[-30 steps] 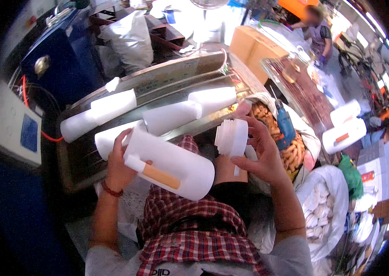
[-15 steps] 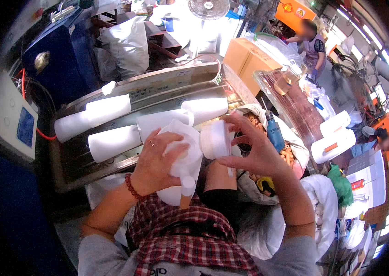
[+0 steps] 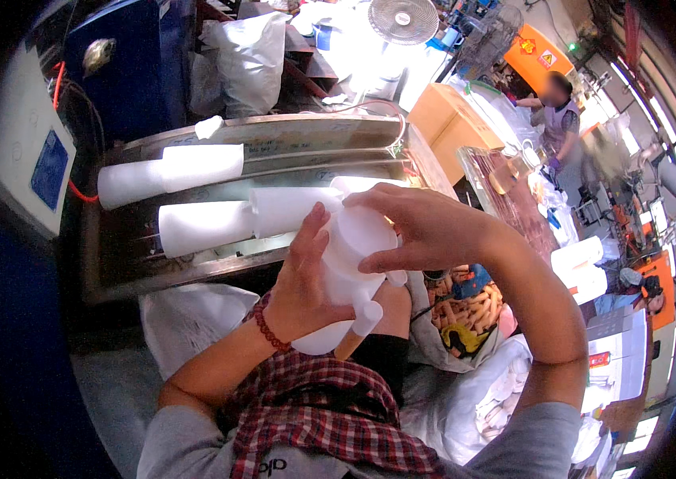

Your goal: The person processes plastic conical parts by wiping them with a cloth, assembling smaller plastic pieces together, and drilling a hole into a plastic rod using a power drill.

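My left hand [image 3: 299, 279] wraps round the side of a white plastic jug-like vessel [image 3: 344, 281], held in front of my lap. A short white stub [image 3: 366, 318] with a tan tip sticks out from its lower side. From above, my right hand [image 3: 434, 227] grips a round white cup-shaped piece [image 3: 363, 231] at the vessel's top; the two touch. I cannot tell whether they are joined. Behind my hands, white cylindrical vessels [image 3: 206, 227] lie end to end in a long wooden trough [image 3: 186, 286].
At the right, an open sack [image 3: 443, 351] holds tan peg-like pieces [image 3: 477, 313]. Beyond stand a cardboard box [image 3: 451, 128] and a reddish-brown bench [image 3: 513, 203], where a co-worker [image 3: 557, 124] is busy. A grey control box [image 3: 22, 152] is at the left. Farther back is a fan [image 3: 403, 17].
My right hand has brought the round white piece over onto the vessel's top; before, they were side by side. The vessel has tipped more upright, and the head view has shifted.
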{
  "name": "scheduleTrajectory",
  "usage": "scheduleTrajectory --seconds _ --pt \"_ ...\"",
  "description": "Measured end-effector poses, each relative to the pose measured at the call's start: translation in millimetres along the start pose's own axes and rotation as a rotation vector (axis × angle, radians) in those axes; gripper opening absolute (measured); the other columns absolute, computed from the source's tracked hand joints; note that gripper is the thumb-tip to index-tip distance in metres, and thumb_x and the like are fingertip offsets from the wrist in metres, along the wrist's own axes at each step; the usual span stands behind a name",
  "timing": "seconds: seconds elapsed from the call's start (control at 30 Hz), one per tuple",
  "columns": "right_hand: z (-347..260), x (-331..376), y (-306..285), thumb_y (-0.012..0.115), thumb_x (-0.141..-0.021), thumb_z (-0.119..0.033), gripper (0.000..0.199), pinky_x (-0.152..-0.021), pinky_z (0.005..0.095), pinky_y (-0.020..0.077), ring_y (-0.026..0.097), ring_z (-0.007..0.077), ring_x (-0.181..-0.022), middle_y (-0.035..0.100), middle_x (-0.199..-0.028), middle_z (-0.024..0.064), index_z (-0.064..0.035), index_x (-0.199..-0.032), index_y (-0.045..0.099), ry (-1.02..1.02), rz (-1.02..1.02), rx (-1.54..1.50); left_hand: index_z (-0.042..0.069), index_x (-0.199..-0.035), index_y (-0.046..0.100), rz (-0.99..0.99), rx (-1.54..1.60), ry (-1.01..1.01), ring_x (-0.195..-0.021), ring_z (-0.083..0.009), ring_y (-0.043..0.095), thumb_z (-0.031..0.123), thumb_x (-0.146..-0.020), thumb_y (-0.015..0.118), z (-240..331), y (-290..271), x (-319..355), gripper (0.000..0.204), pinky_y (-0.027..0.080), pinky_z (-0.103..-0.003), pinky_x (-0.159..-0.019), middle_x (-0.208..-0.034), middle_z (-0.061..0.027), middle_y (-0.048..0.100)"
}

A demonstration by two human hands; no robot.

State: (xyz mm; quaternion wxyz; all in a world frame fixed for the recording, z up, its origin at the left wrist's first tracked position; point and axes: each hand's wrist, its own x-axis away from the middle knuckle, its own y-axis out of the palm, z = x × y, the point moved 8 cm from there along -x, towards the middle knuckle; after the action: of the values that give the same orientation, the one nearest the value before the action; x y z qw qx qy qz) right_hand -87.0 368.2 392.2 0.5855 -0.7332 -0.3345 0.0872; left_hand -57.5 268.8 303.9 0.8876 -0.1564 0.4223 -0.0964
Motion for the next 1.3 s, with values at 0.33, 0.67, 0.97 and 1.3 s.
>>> scheduleTrajectory --seconds 0.33,0.67,0.97,1.3 --pt "-7 -32 2 0.063 -0.081 -0.046 0.061 -0.082 0.0401 0.0462 0.060 0.0360 -0.091 0.060 -0.100 0.0205 -0.0038 -0.123 0.050 0.119 -0.163 0.165 0.003 -0.138 0.016 0.017 0.064 -0.118 -0.133 -0.0422 0.023 0.050 -0.058 0.082 -23 15 19 0.114 0.025 -0.050 -0.108 -0.142 -0.0259 0.019" --pt "17 -53 15 0.045 -0.092 -0.044 0.046 -0.065 0.0454 0.0487 0.062 0.0371 -0.071 0.062 -0.072 0.0224 -0.0012 -0.095 0.062 0.149 -0.155 0.421 0.023 -0.127 0.042 0.325 -0.051 0.144 -0.125 -0.0384 0.034 0.039 -0.066 0.077 0 0 34 0.072 0.026 -0.054 -0.100 -0.132 -0.0173 0.033" --pt "-8 -50 -13 0.058 -0.087 -0.034 0.045 -0.085 0.0408 0.0464 0.059 0.0314 -0.098 0.057 -0.113 0.0194 -0.0046 -0.120 0.052 -0.031 0.075 0.117 0.029 -0.121 0.051 0.269 -0.310 0.241 -0.123 -0.0412 0.035 0.031 -0.069 0.079 6 -16 35 0.059 0.035 -0.055 -0.097 -0.130 -0.0128 0.035" --pt "-6 -71 1 0.063 -0.080 -0.041 0.044 -0.077 0.0415 0.0485 0.061 0.0349 -0.089 0.064 -0.093 0.0177 -0.0025 -0.101 0.060 0.061 -0.058 0.183 0.004 -0.139 0.013 0.183 0.098 -0.166 -0.124 -0.0347 0.037 0.029 -0.062 0.084 -40 -5 43 0.108 0.035 -0.050 -0.102 -0.136 -0.0196 0.027"
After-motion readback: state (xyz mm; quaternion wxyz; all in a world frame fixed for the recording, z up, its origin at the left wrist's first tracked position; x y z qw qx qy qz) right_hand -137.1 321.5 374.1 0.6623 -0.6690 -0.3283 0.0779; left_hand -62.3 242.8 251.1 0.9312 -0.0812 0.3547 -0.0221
